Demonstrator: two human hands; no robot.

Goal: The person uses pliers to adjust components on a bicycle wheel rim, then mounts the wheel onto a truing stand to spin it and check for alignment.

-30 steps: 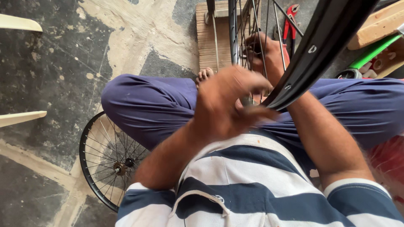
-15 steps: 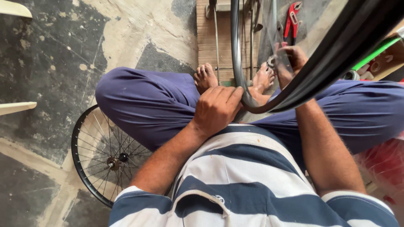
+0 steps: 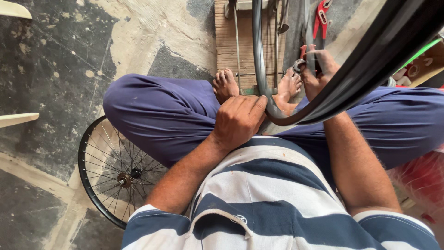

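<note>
I sit on the floor with a black bicycle wheel rim (image 3: 257, 60) upright between my legs, its near edge sweeping up to the right. My left hand (image 3: 238, 120) grips the bottom of the rim near my lap, fingers curled on it. Past the rim, my right hand (image 3: 319, 69) is closed on a small metal tool at the spokes, beside my bare feet (image 3: 225, 84). The tool's tip is hidden behind the fingers.
A second spoked wheel (image 3: 113, 173) lies flat on the stained concrete floor under my left knee. A wooden board (image 3: 226, 37) with a metal stand lies ahead, red-handled pliers (image 3: 321, 18) beside it. A red bag (image 3: 423, 178) lies at right.
My left hand has dropped from in front of the camera down to the rim's bottom. The right hand has shifted forward onto the spokes, and my feet have come into view.
</note>
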